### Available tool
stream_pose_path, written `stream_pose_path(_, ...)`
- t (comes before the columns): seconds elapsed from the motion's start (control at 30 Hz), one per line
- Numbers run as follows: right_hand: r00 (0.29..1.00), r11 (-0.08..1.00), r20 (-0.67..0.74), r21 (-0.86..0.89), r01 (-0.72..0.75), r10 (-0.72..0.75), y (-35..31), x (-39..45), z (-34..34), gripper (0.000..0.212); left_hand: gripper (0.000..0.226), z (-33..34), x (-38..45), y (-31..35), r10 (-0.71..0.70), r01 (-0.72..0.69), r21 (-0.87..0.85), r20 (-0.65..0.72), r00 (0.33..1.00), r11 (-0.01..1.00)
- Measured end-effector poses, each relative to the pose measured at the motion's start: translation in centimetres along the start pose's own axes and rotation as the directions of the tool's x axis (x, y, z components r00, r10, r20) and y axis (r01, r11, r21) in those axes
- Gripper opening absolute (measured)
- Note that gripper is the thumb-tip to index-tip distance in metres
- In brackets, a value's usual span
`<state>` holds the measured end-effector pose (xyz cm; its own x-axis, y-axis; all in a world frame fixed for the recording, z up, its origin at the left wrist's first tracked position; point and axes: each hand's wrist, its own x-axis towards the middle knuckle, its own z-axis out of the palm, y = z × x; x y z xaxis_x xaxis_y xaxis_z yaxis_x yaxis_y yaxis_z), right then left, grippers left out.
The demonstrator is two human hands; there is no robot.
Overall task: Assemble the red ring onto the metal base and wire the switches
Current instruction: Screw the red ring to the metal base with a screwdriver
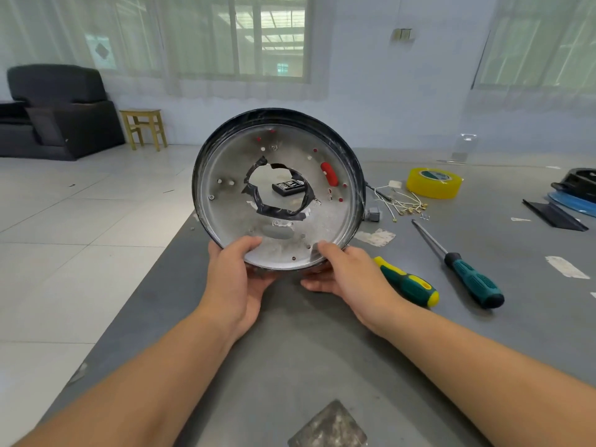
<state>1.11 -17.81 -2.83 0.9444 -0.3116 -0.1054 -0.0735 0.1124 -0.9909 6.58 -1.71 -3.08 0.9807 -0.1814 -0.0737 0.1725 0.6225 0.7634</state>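
I hold the round metal base (280, 191) up on its edge above the gray table (290, 350), my left hand (233, 279) and right hand (348, 279) gripping its bottom rim, thumbs in front, both arms reaching forward.

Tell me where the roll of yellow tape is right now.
In the head view, the roll of yellow tape lies flat on the grey table, to the right of the held metal base, just beyond the loose wires.
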Motion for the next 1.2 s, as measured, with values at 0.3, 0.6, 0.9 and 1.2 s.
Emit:
stream_pose_path(0.3, 0.999, 0.999, 0.029, -0.04, 0.03, -0.028, 0.2, -0.8, -0.2, 0.03, 0.061, -0.4, -0.7, 0.1, 0.001, -0.004, 0.047, 0.049, 0.999, 0.999)
stream_pose_path(0.6, 0.997, 0.976, -0.007, -0.201, 0.08, -0.083, 0.3, -0.9, -0.2, 0.045, 0.081, -0.3, -0.9, 0.3, 0.01, -0.014, 0.095, 0.052, 0.999, 0.995)
stream_pose_path(0.9, 0.991, 0.969, -0.046, -0.221, 0.11, -0.123, 0.1, -1.4, 0.0, 0.054, 0.079, -0.5, -0.6, 0.1, 0.023, -0.029, 0.097, 0.061, 0.998, 0.995)
stream_pose_path(1.2, 0.991, 0.994, -0.105, -0.086, 0.075, -0.084, 0.2, -1.2, -0.3, 0.049, 0.087, -0.2, -1.4, 0.4, 0.007, -0.013, 0.028, 0.193, 0.981, 1.0)
